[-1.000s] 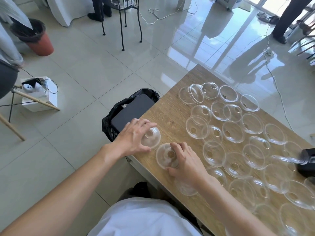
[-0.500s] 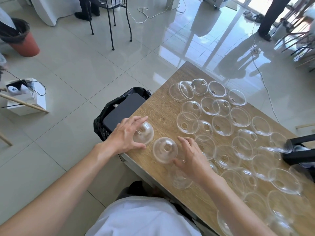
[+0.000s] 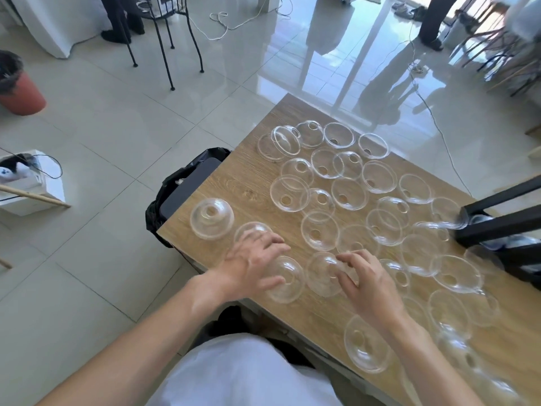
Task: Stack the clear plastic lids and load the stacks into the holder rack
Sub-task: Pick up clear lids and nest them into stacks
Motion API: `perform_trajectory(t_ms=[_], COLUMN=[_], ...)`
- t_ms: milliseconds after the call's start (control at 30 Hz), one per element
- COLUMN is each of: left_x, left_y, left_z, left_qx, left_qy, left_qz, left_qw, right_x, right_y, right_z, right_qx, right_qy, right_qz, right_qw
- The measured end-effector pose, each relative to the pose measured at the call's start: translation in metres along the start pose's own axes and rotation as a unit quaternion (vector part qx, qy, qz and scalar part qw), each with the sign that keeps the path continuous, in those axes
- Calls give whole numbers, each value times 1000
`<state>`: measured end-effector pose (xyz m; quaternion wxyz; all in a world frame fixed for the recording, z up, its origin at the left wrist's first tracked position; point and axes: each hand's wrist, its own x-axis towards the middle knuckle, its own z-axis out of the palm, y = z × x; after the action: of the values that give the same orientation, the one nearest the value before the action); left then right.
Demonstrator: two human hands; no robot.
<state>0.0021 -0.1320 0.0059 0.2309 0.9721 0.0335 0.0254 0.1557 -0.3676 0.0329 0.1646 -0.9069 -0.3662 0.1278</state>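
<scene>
Clearly these clear domed plastic lids [image 3: 289, 194] scattered over the wooden table [image 3: 246, 183] are feather-light, thin and slick, so they should flex and skate if pushed. My left hand [image 3: 251, 263] lies spread, fingers straight, over one lid [image 3: 282, 278], gripping nothing; my right hand [image 3: 366, 281] curls its fingertips onto the neighbouring dome [image 3: 325, 273]. I would pinch each by its rim. The black metal holder rack [image 3: 503, 230] waits at the table's right edge.

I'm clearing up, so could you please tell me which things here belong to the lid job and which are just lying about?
Job: clear lids, black rack, wooden table.
Lying about: bin bag, red bucket, white box, floor cables.
</scene>
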Motion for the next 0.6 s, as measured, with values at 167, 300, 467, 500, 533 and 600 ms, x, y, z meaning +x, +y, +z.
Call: perform_trajectory(t_ms=[167, 300, 467, 500, 533, 600], left_x=[11, 16, 14, 12, 9, 3], left_y=[29, 40, 47, 47, 46, 45], left_z=[35, 43, 45, 45, 45, 43], left_qx=[91, 138, 142, 137, 131, 117], left_qy=[-118, -150, -186, -186, -182, -161], left_qz=[12, -9, -29, -30, -29, -26], left_qw=[989, 979, 972, 973, 974, 980], right_x=[-12, -6, 3, 3, 3, 1], right_y=[8, 10, 15, 17, 17, 17], right_z=[2, 10, 21, 22, 23, 25], right_qx=[-48, -97, -162, -170, -174, -171], right_qy=[-45, -76, -107, -107, -107, -106], right_qz=[-33, -50, -68, -75, -82, -97], right_qw=[997, 991, 979, 977, 975, 975])
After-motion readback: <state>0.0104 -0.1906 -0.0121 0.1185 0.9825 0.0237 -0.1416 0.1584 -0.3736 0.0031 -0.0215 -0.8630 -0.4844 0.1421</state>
